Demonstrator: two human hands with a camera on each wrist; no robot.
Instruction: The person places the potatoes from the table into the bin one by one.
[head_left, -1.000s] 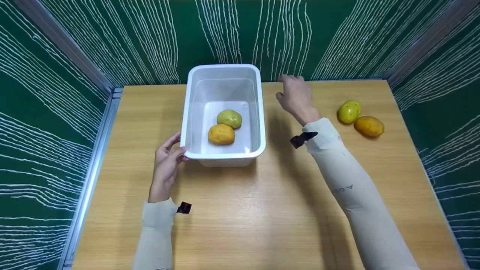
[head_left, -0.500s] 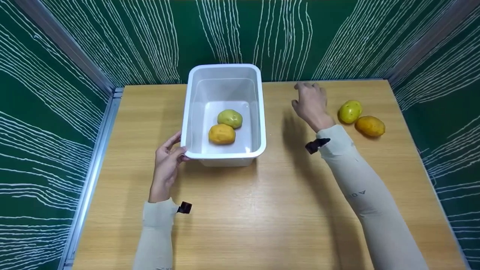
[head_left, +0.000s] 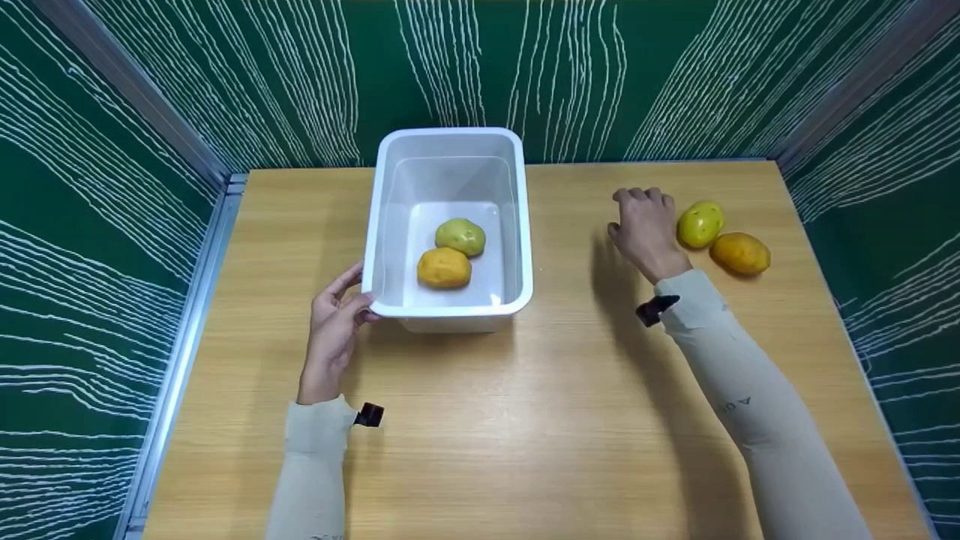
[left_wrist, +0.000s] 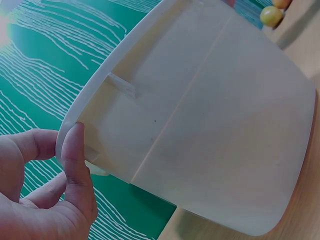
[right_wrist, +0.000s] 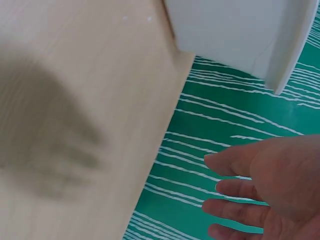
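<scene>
The white rectangular plastic tub (head_left: pixel 450 180) stood on the light wood-grain table (head_left: pixel 480 435) at upper centre of the head view. The left hand (head_left: pixel 334 330) held its near left corner, thumb and fingers clamped on the rim. Inside, on the tub floor, lay a rounded yellow-green fruit (head_left: pixel 460 237) and, just below it in the frame, an oblong orange-yellow fruit (head_left: pixel 444 268). The right hand (head_left: pixel 646 229) was over the table at right of centre, fingers slightly bent and a little apart, holding nothing. Just to its right lay a speckled lime-yellow oval fruit (head_left: pixel 700 224), with a mottled orange oblong fruit (head_left: pixel 741 253) directly beside it. Green panels with white wavy lines (head_left: pixel 499 67) bordered the table at top, left and right.
</scene>
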